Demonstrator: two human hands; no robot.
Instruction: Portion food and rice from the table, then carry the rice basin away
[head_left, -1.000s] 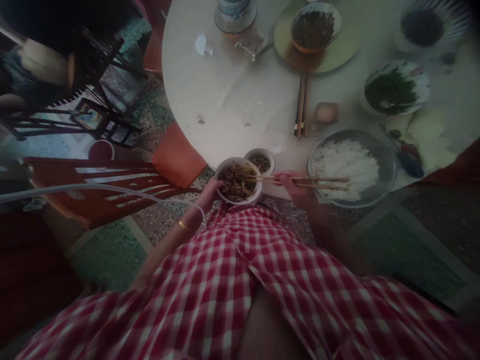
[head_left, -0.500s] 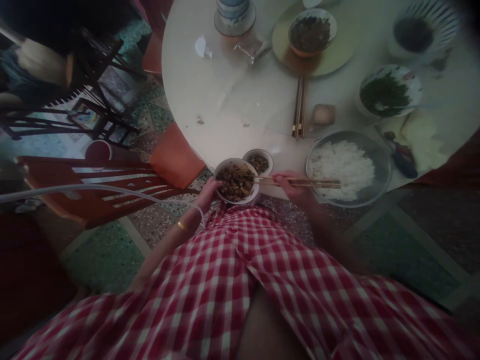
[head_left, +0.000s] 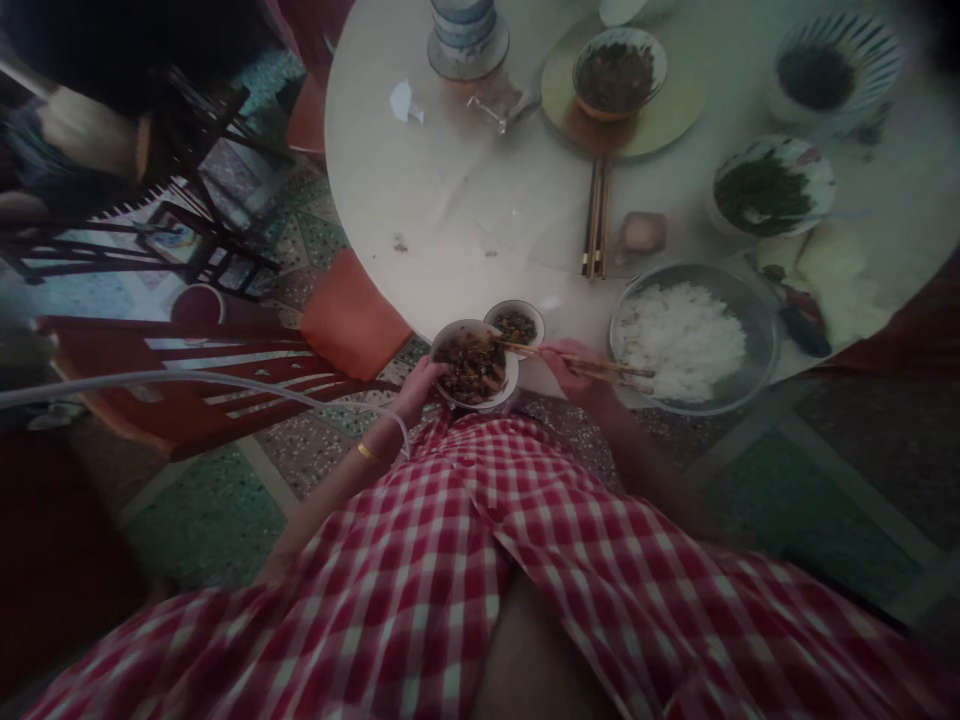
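Observation:
My left hand (head_left: 424, 385) is closed on the left rim of a white bowl (head_left: 511, 378) of mixed brown and green food, held in front of the checked red-and-white cloth. In my right hand (head_left: 568, 368) is a pair of wooden chopsticks (head_left: 611, 372), lying sideways with their tips at the upper right of the food in that bowl. A smaller bowl (head_left: 516, 324) of chopped food sits right behind it at the table's edge. Close to the right of my right hand stands a wide metal basin (head_left: 766, 350) of white rice (head_left: 694, 335).
More chopsticks (head_left: 596, 220) lie on the round table (head_left: 450, 190) beside a small brownish block (head_left: 643, 232). Bowls of greens (head_left: 769, 190) and dark food (head_left: 616, 75) stand farther back. A wooden chair (head_left: 195, 390) and a pale cable (head_left: 225, 378) are at left.
The chopstick tips have moved a little up and left over the food, and their rear ends have swung left, off the rice. The left hand and bowl have hardly moved.

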